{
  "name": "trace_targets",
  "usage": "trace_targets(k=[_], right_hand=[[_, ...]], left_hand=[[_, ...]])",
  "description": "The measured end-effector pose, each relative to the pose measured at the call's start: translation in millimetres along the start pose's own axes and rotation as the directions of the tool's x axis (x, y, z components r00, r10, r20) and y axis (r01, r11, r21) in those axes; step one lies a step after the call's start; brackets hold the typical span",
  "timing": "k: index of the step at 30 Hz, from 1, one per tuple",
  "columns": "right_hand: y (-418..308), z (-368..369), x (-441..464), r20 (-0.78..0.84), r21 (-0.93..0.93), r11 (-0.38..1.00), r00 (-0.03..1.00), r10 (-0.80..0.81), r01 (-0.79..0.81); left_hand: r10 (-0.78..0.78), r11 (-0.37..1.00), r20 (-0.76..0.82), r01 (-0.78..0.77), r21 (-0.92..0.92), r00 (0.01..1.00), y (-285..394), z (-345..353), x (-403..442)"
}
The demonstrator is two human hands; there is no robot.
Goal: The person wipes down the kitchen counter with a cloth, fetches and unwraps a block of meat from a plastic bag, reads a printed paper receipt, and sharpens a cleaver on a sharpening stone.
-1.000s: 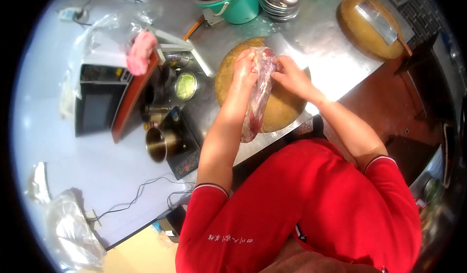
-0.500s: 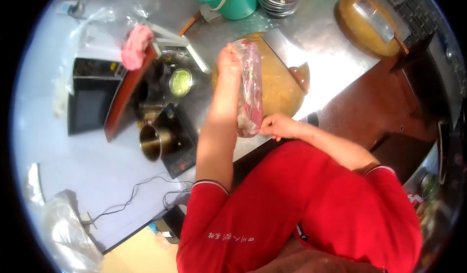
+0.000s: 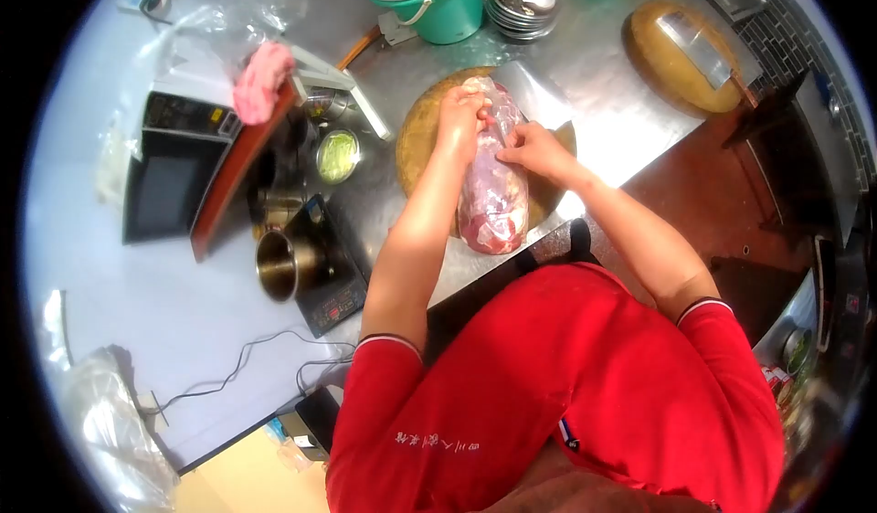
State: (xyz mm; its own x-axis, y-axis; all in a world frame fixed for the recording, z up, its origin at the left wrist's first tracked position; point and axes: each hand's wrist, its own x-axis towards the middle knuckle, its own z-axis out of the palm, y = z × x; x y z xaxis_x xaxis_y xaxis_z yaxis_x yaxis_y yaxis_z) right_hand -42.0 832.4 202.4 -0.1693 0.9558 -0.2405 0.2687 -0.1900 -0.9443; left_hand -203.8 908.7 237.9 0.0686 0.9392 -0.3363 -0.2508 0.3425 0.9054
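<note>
A long piece of raw meat, wrapped in clear plastic film, lies across a round wooden chopping board, its near end past the board's front edge. My left hand is closed at the left of the meat's upper part, fingers gripping the film. From the right, my right hand pinches the film near the meat's middle, thumb and fingertips together. A cleaver rests on the board just beyond, its wide blade catching light and partly hidden behind the meat.
A second chopping board with another cleaver sits at the far right. Behind are a green bucket and stacked metal bowls. On the left stand a bowl of chopped greens, a metal pot and an induction cooker.
My right hand has moved up from the meat's near end to its middle. My left hand has shifted slightly right. The meat's near end has swung right and more of its surface shows.
</note>
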Motion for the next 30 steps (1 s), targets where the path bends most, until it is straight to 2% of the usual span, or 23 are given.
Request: trace_targets(k=[1,2,4,7,10,13,14,16,17,18,21,22,25,26,30], right_hand=[[2,-2,0,0.041,-0.071,0.997,0.999,-0.013,0.016],[3,-3,-2,0.019,-0.113,0.992,0.998,-0.056,0.058],[-3,-6,-12,-0.027,-0.199,0.970,0.989,-0.145,0.137],[-19,-2,-23,-0.073,-0.359,0.928,0.988,-0.137,0.102],[-18,5,-28,-0.085,-0.486,0.867,0.982,-0.169,0.107],[-21,2,-23,-0.031,-0.322,0.947,0.999,-0.016,0.005],[-7,6,-17,-0.028,-0.275,0.957,0.994,-0.105,0.093],[-17,14,-21,0.016,0.063,0.997,0.999,0.040,-0.041],[-19,18,-22,0.053,0.229,0.966,0.993,0.110,-0.119],[-15,25,-19,0.037,0.353,0.931,0.996,0.083,-0.091],[-9,16,-24,0.027,0.103,0.995,1.000,0.015,-0.018],[-18,8,-32,0.024,-0.001,0.999,0.999,0.047,-0.047],[1,0,-40,0.110,-0.023,1.000,0.994,-0.003,0.006],[7,-3,-44,0.162,0.048,0.991,0.980,0.113,-0.123],[18,8,-64,0.187,0.197,0.960,0.969,0.163,-0.199]], left_hand=[[0.085,0.987,-0.006,-0.083,0.137,0.996,3,3,-17],[0.253,0.911,0.032,-0.249,0.328,0.967,-4,-7,-30],[0.521,0.578,0.204,-0.518,0.630,0.829,-22,-33,-53],[0.650,0.241,0.259,-0.517,0.821,0.715,-39,-43,-107],[0.523,0.514,0.089,-0.397,0.760,0.848,-72,-53,-121],[0.474,0.579,0.025,-0.333,0.745,0.880,-72,-49,-123],[0.479,0.587,0.019,-0.336,0.737,0.877,-72,-50,-122],[0.483,0.600,0.013,-0.341,0.724,0.876,-73,-53,-121],[0.473,0.611,0.008,-0.335,0.717,0.881,-73,-56,-119],[0.462,0.622,0.005,-0.327,0.711,0.887,-73,-59,-118],[0.500,0.588,0.009,-0.348,0.730,0.866,-79,-56,-119],[0.529,0.564,0.014,-0.364,0.741,0.848,-82,-53,-118],[0.520,0.572,-0.023,-0.328,0.752,0.854,-78,-48,-122],[0.509,0.587,-0.019,-0.332,0.738,0.860,-75,-46,-124],[0.507,0.572,-0.026,-0.314,0.758,0.862,-75,-44,-127]])
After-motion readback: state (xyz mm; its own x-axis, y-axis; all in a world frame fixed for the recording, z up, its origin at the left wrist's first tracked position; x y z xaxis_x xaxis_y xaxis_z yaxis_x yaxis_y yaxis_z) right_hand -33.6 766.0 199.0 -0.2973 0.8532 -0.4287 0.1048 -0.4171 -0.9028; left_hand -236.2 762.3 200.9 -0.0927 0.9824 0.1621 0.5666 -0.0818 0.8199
